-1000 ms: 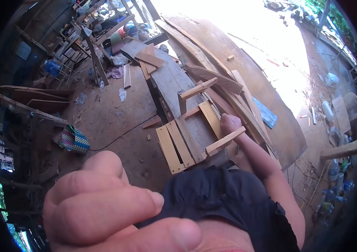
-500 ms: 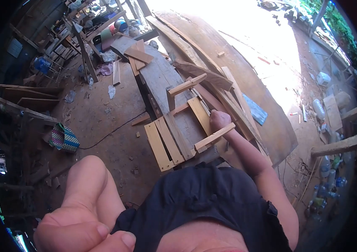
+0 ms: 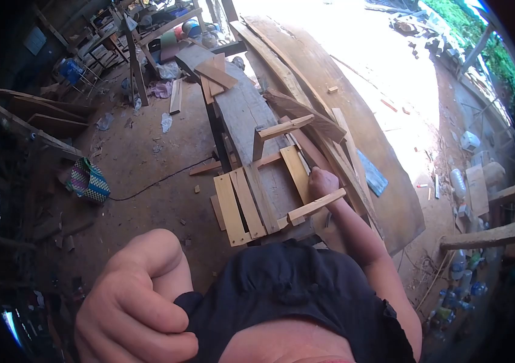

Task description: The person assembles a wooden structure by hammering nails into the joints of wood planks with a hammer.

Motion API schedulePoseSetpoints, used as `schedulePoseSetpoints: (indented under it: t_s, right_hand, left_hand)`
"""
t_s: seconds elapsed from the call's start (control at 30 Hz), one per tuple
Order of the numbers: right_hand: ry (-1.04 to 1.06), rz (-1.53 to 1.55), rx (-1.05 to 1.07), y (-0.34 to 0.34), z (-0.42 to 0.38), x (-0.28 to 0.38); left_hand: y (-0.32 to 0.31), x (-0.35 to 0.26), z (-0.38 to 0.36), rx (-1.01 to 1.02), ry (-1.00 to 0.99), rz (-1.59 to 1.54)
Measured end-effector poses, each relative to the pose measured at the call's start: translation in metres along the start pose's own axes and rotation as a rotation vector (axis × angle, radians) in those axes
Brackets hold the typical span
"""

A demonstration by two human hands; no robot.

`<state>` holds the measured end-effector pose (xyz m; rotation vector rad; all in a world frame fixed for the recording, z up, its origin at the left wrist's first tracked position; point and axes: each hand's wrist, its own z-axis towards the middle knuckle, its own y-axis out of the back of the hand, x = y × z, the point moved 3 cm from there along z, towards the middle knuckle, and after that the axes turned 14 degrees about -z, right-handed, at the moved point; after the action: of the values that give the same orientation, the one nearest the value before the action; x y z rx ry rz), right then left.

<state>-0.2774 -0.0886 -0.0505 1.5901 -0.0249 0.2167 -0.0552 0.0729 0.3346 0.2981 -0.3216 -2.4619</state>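
My left hand [image 3: 139,305] is raised close to the camera at the lower left, fingers curled in. Whatever it may hold is hidden. Farther forward, my right hand [image 3: 323,183] is closed beside a yellowish wooden slat [image 3: 295,174]; its fingers face away, so what they grip cannot be made out. The slat belongs to a small wooden frame, perhaps a chair, lying on a plank bench [image 3: 237,109]. More slats [image 3: 231,209] form its left side, and a wooden bar [image 3: 316,206] sticks out just below my right hand.
Loose boards [image 3: 217,75] lie across the bench's far end. Long planks [image 3: 284,69] and a large sheet of wood [image 3: 384,175] extend along the right. A woven basket [image 3: 89,181] sits on the floor at left, while plastic bottles [image 3: 460,266] litter the right side.
My left hand has come up and to the right, showing more of its curled fingers. My right hand stays beside the slat. The whole view has shifted slightly.
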Motion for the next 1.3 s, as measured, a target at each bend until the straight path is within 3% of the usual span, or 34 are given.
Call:
schedulePoseSetpoints:
  t_s: [0.13,0.2,0.4,0.53,0.93,1.03,1.1,1.2,1.27,1.3]
  right_hand:
    - [-0.011,-0.032,0.008,0.002,0.001,0.002]
    - [-0.006,-0.035,0.001,0.002,0.001,0.004]
    - [-0.046,-0.048,0.035,-0.007,0.004,0.002]
    - [-0.050,-0.088,0.054,-0.004,0.005,0.006]
    - [-0.040,-0.050,0.060,0.004,0.002,0.007]
    - [-0.024,-0.037,0.008,-0.001,0.000,0.004]
    - [-0.020,-0.026,-0.015,0.001,-0.001,0.003]
    - [0.002,-0.012,-0.004,0.002,-0.001,0.001]
    - [0.018,0.004,-0.013,0.002,0.000,-0.001]
    - [0.029,0.017,-0.015,0.000,-0.001,-0.001]
  left_hand:
    - [0.017,-0.020,-0.018,-0.100,0.126,-0.129]
    - [0.030,-0.011,0.004,0.019,0.040,-0.669]
    - [0.036,-0.041,0.038,0.208,0.026,-1.104]
    - [0.038,-0.068,0.034,0.045,0.130,-1.087]
    - [0.027,-0.015,0.016,0.675,0.446,-0.939]
    - [0.031,0.016,-0.013,0.438,0.566,-0.810]
    - [0.031,0.050,-0.057,0.109,0.775,-0.889]
    - [0.020,0.088,-0.140,-0.501,1.325,-0.475]
    - [0.011,0.105,-0.195,-0.880,1.461,-0.369]
    - [0.004,0.112,-0.212,-0.880,1.464,-0.361]
